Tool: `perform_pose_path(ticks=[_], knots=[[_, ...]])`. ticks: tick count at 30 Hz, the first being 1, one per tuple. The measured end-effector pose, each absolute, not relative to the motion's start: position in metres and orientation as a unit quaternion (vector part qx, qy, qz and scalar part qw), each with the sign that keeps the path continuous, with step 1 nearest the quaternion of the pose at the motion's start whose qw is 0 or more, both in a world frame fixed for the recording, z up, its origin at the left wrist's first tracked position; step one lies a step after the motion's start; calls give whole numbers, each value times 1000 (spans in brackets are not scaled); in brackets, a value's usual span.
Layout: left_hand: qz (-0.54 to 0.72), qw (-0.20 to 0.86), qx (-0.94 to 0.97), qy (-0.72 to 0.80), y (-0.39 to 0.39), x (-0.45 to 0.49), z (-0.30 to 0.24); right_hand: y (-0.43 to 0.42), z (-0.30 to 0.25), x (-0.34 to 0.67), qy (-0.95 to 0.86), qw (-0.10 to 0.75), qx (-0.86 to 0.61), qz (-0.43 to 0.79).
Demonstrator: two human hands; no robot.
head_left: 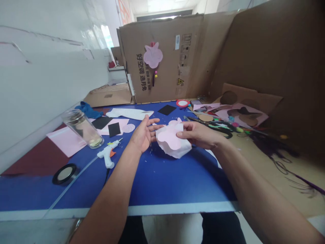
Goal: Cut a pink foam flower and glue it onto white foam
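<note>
My right hand [200,134] pinches a pink paper cut-out backed by white paper [171,140], holding it just above the blue table [165,183]. My left hand [143,134] is open, palm turned up, with its fingertips touching the left edge of that cut-out. A white glue gun [109,154] lies on the table to the left of my left wrist. Scissors [215,125] with dark handles lie behind my right hand.
A clear glass jar [82,128] lies tilted at the left, near pink paper [66,140] and black squares [114,128]. A black tape roll [64,173] sits front left. Cardboard walls [162,57] stand behind, with a pink flower shape [152,56] stuck on. Craft scraps clutter the right.
</note>
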State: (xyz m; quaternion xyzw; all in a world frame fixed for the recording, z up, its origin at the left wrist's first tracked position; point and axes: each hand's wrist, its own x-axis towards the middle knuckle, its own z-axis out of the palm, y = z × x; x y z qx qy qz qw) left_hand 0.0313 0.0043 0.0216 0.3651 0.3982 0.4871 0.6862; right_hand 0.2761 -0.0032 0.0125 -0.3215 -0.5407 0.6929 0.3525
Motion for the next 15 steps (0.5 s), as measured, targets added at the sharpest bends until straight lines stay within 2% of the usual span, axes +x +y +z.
perform_pose_path(ticks=[5,9,12,15], knots=[[474,695,366,398,5,27,19,-20,15,270,-547,293,-202,757],[415,706,409,402,7,28,9,-18,7,264,-572,259,-234,742],[364,715,439,403,9,33,1,-8,4,267,-568,284,-289,717],[369,689,460,421,9,36,-1,-4,7,275,-538,340,-295,713]])
